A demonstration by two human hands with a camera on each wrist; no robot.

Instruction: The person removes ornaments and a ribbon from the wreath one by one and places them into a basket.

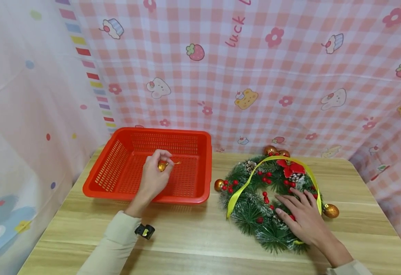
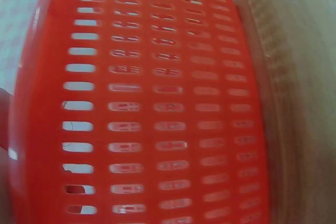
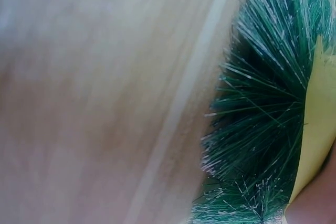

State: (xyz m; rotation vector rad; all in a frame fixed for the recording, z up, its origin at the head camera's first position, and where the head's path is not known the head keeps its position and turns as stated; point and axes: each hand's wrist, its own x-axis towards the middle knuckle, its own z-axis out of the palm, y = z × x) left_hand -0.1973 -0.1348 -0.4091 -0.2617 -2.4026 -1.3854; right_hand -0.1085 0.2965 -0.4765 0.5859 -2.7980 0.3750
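Note:
Over the red plastic basket (image 1: pixel 205 172), my left hand (image 1: pixel 155 173) pinches a small gold bauble (image 1: pixel 162 166) with a thin gold loop trailing off to the right. The basket's slotted wall (image 2: pixel 142 98) fills most of the left wrist view. My right hand (image 1: pixel 301 219) rests with spread fingers on the near right part of a green Christmas wreath (image 1: pixel 246 221). Red berries, pinecones and a red flower (image 1: pixel 291 168) decorate the wreath, and a yellow ribbon (image 1: pixel 236 196) arches across it. Close by the hand in the right wrist view are green bristles (image 3: pixel 262 93).
Gold baubles stick out at the wreath's left edge (image 1: pixel 219 185), right edge (image 1: pixel 331 211) and far edge. Both wreath and basket stand on a wooden table (image 1: pixel 186 236). A pink checked curtain (image 1: pixel 200 76) hangs behind, with a white patterned one (image 1: pixel 32 114) at the left.

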